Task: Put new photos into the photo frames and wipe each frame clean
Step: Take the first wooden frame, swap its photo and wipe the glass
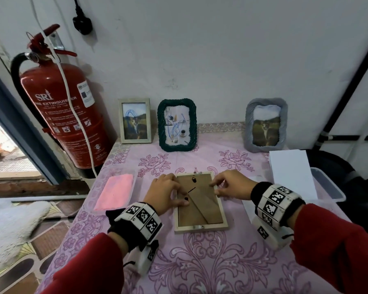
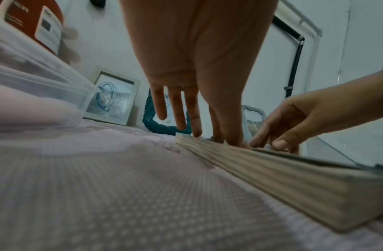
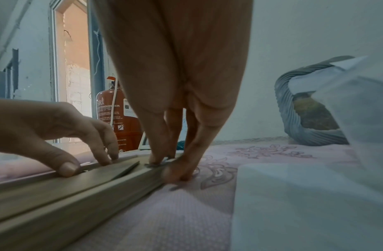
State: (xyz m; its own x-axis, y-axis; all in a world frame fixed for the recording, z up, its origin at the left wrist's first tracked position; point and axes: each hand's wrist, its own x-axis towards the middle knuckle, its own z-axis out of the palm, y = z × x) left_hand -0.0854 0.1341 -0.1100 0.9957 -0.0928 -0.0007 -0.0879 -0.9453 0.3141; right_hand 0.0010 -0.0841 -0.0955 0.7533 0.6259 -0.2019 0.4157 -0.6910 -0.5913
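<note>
A light wooden photo frame (image 1: pixel 200 211) lies face down on the pink flowered tablecloth, its brown backing board and folded stand facing up. My left hand (image 1: pixel 176 192) rests on its upper left edge. The fingers are fairly straight and press down on the rim (image 2: pixel 197 132), with the thumb on the backing by a black turn clip. My right hand (image 1: pixel 216 188) is at the upper right edge. Its fingertips (image 3: pixel 156 161) sit on a small tab there, and its thumb is against the frame's outer side (image 3: pixel 78 191), pinching the edge.
Three frames stand against the back wall: a white one (image 1: pixel 135 120), a green braided one (image 1: pixel 177 125) and a grey one (image 1: pixel 266 124). A pink cloth (image 1: pixel 115 192) lies in a clear tray at the left. White sheets (image 1: pixel 289 170) lie on a clear box at the right. A fire extinguisher (image 1: pixel 62 111) stands off the table's left.
</note>
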